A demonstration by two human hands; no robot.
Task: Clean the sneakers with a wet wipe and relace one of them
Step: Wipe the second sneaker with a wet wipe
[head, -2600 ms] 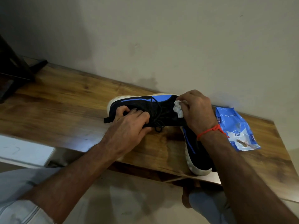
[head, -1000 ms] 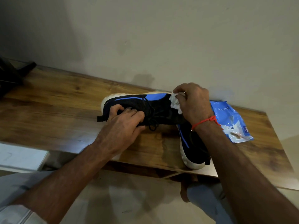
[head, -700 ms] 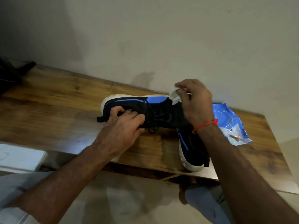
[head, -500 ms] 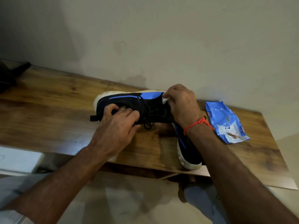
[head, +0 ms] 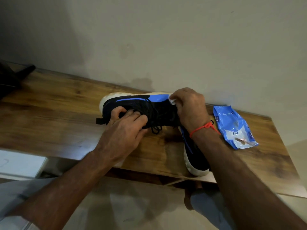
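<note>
A black and blue sneaker [head: 159, 112] with a white sole lies on its side along the wall, heel to the left. My left hand [head: 126, 130] grips its heel opening, fingers curled over the collar. My right hand [head: 189, 107] holds a crumpled white wet wipe [head: 172, 101] against the blue panel near the toe. Black laces [head: 156, 129] hang loose below the tongue. A second black sneaker [head: 194, 155] lies under my right forearm, its white sole end at the table's front edge.
The wooden table [head: 58, 117] stands against a plain wall. A blue wet-wipe packet [head: 232, 128] lies at the right. A dark object [head: 11, 78] sits at the far left. My knee [head: 206, 206] shows below the table edge.
My right hand has rubbed the wipe back and forth over the toe end of the sneaker's blue panel. My left hand has kept its hold on the heel.
</note>
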